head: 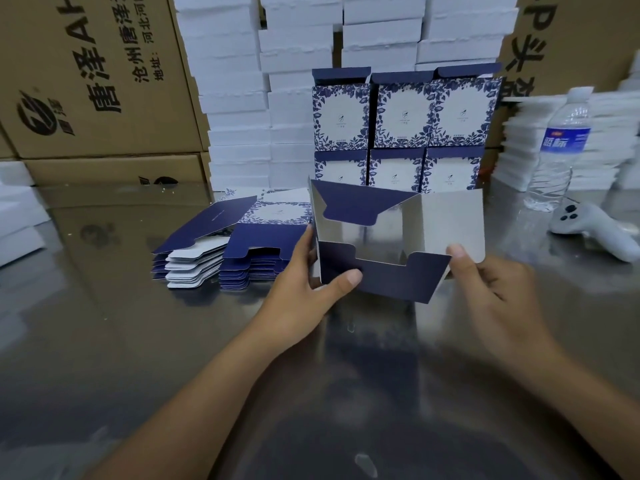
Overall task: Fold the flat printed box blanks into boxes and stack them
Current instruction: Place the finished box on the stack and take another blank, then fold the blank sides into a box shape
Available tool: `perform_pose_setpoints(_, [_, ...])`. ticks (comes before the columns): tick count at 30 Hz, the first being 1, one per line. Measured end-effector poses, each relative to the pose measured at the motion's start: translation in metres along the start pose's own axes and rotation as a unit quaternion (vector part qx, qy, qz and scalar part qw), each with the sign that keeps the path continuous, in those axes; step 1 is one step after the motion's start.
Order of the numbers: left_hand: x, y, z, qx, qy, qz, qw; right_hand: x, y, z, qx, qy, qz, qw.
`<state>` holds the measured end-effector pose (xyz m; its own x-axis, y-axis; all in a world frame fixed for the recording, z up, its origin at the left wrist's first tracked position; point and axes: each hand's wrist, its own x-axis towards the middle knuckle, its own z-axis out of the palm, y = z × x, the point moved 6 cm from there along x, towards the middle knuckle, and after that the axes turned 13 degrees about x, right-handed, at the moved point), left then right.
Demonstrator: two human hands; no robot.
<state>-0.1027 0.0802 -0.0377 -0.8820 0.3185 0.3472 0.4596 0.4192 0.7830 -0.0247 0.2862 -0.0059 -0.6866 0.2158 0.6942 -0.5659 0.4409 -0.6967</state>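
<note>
On the reflective metal table (104, 323), the pile of flat navy printed blanks (235, 247) lay left of the half-opened navy cardboard box blank (398, 237). The stacked folded floral-printed boxes (398, 126) stood behind it. The clear plastic water bottle (557, 150) stood right, the white plastic controller (588, 230) before it.

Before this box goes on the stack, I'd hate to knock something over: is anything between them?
Nothing visible: the half-folded box is held right in front of the stack; blanks lie left, water bottle right, both aside.
</note>
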Motion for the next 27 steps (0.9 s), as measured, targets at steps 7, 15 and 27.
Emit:
perform_pose_setpoints(7, [-0.005, 0.005, -0.002, 0.048, 0.027, -0.007, 0.998, -0.001, 0.000, 0.004, 0.043, -0.021, -0.003, 0.999])
perform_pose_setpoints(15, [-0.003, 0.001, -0.001, 0.025, 0.016, -0.040, 0.999, 0.001, 0.008, 0.006, 0.066, -0.028, 0.056, 0.996])
perform_pose_setpoints(27, [-0.009, 0.008, 0.001, -0.060, 0.091, -0.132, 0.985, -0.009, 0.010, 0.018, -0.089, -0.046, 0.062, 0.993])
